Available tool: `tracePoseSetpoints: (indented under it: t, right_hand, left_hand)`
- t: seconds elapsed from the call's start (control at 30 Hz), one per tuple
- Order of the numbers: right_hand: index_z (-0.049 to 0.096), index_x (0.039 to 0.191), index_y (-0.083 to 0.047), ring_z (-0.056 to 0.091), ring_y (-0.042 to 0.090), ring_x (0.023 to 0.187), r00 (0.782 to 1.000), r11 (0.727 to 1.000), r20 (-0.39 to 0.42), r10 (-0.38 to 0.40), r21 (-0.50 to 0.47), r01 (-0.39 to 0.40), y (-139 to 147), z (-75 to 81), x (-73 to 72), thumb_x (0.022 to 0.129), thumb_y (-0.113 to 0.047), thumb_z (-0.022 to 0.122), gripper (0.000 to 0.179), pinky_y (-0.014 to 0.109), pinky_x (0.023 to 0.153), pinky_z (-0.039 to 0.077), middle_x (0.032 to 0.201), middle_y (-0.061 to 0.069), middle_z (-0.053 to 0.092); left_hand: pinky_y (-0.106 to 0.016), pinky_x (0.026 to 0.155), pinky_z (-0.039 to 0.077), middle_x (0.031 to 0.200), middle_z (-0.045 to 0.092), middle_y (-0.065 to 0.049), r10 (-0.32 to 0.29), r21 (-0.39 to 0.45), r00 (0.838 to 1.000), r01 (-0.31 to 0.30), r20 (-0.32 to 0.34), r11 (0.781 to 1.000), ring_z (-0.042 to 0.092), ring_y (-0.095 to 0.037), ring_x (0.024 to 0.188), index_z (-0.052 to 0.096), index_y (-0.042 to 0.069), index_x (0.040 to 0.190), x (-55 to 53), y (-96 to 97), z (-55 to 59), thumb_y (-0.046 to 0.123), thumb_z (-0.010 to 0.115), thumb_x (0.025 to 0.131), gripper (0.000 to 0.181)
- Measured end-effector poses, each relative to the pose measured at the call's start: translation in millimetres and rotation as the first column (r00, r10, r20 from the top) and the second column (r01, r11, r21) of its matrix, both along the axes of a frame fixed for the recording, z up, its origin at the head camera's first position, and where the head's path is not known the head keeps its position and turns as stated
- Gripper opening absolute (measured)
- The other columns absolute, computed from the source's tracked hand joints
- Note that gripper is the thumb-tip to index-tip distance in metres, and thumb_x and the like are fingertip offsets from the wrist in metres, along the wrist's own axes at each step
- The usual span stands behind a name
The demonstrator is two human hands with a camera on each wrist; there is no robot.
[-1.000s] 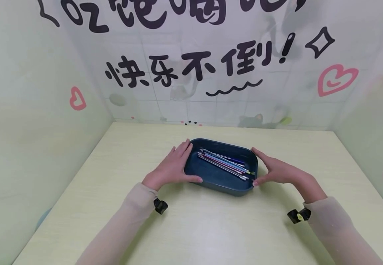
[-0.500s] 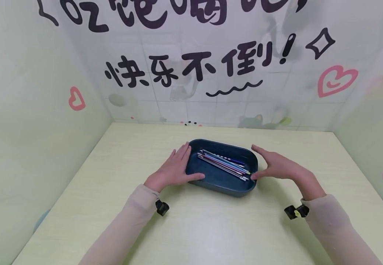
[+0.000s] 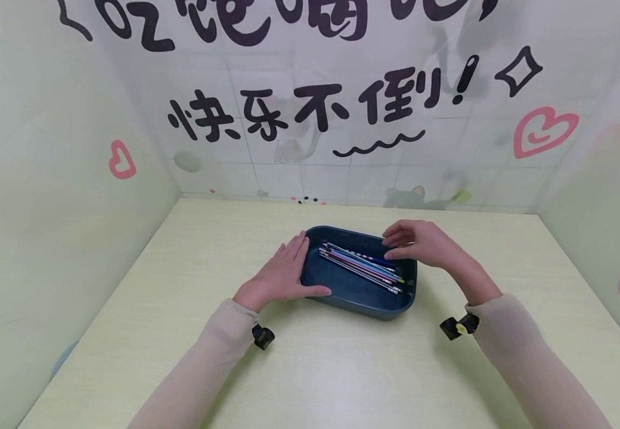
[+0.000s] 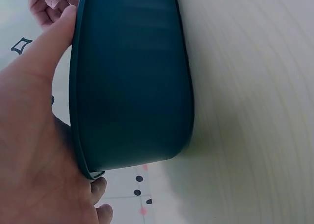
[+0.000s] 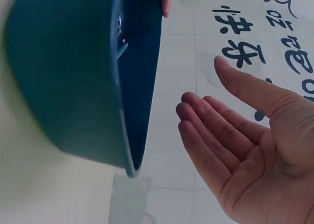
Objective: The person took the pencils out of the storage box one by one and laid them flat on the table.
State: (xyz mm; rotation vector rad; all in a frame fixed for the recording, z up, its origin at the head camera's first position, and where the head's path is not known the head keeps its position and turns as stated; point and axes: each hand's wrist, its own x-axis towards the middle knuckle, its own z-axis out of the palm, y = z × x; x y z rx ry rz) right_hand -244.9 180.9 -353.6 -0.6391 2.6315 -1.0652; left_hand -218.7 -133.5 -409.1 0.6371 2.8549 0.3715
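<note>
A dark teal plastic bin [image 3: 353, 307] sits at a slant on the table. Several pencils [image 3: 360, 267] lie bunched inside it, along with a dark blue pen-like stick partly covered by them. My left hand [image 3: 280, 274] rests against the bin's left end, fingers straight along the side and thumb on the near rim. In the left wrist view the thumb [image 4: 51, 42] touches the rim. Over the far right corner of the bin hovers my right hand [image 3: 422, 243], fingers loosely bent and holding nothing. The right wrist view shows that hand's fingers [image 5: 211, 131] apart from the rim.
The pale wood-grain table [image 3: 331, 369] extends around the bin on every side. Behind it stands a light wall sheet [image 3: 267, 179] with black writing and drawings. Light panels close off the left and right sides.
My right hand has left the bin's right end and moved up and left, over the far right corner. My left hand and the bin have stayed nearly in place.
</note>
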Motion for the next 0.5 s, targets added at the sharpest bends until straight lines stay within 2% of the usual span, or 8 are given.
tracePoseSetpoints:
  t: [0.23, 0.5]
  right_hand:
    - [0.059, 0.124, 0.008, 0.069, 0.031, 0.109, 0.987, 0.989, 0.118, 0.108, -0.109, -0.096, -19.2, -5.7, -15.3, 0.092, -0.007, 0.07, 0.037, 0.038, 0.096, 0.058, 0.12, 0.028, 0.067]
    - [0.054, 0.127, 0.013, 0.066, 0.039, 0.114, 0.949, 0.962, 0.205, 0.241, -0.18, -0.206, -34.9, -17.6, -29.0, 0.093, -0.001, 0.066, 0.039, 0.036, 0.095, 0.058, 0.123, 0.031, 0.064]
  left_hand:
    - [-0.049, 0.129, 0.006, 0.169, -0.004, -0.014, 0.004, -0.021, 1.0, -0.004, 0.001, 1.0, 0.003, -0.03, 0.157, 0.005, 0.0, 0.159, 0.9, -0.5, -0.3, 0.076, 0.062, 0.08, 0.123]
    - [-0.048, 0.129, 0.007, 0.169, -0.004, -0.014, -0.006, -0.021, 1.0, 0.006, -0.013, 1.0, 0.003, -0.03, 0.157, 0.005, 0.0, 0.159, 0.1, -0.9, -0.6, 0.077, 0.06, 0.081, 0.123]
